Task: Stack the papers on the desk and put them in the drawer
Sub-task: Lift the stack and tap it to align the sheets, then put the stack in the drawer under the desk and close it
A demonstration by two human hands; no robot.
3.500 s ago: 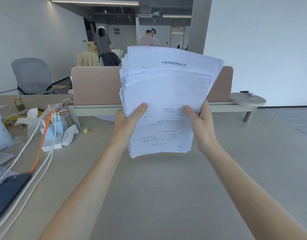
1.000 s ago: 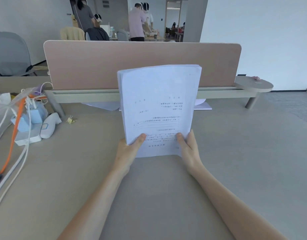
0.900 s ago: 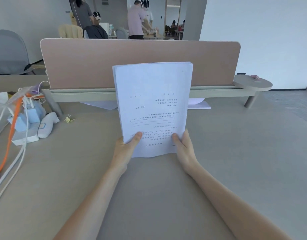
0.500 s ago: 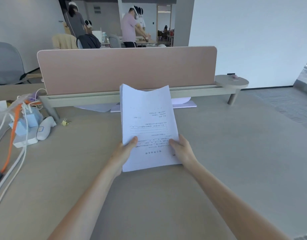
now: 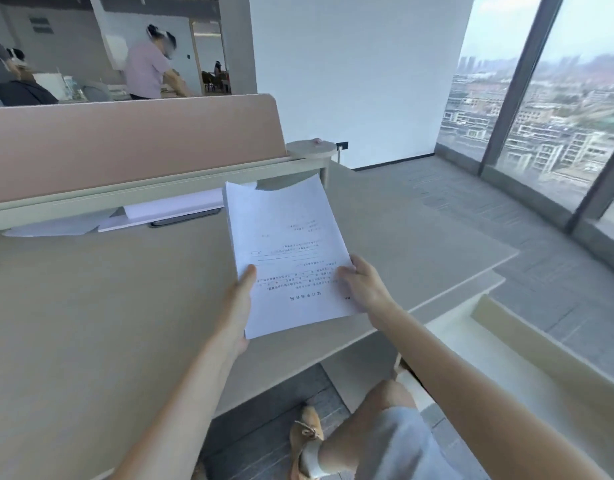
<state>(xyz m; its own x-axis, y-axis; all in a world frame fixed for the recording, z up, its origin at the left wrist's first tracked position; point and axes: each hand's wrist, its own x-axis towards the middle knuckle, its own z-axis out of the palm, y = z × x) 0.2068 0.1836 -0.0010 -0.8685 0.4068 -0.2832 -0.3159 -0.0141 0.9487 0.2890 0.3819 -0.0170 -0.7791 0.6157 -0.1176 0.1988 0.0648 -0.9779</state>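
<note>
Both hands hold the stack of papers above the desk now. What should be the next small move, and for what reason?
Probably carry the paper stack right and down toward the open drawer. The left hand and right hand grip its near edge, the sheets look squared, and the stack sits near the desk's right end, with the drawer pulled out just below.

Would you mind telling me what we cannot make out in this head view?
- Drawer: the right arm covers part of its inside; the frame's edge cuts it off.
- Stack: print too small to read.
- Papers under the shelf: the shelf hides their far parts.
- Left hand fingers: under the stack.
</note>
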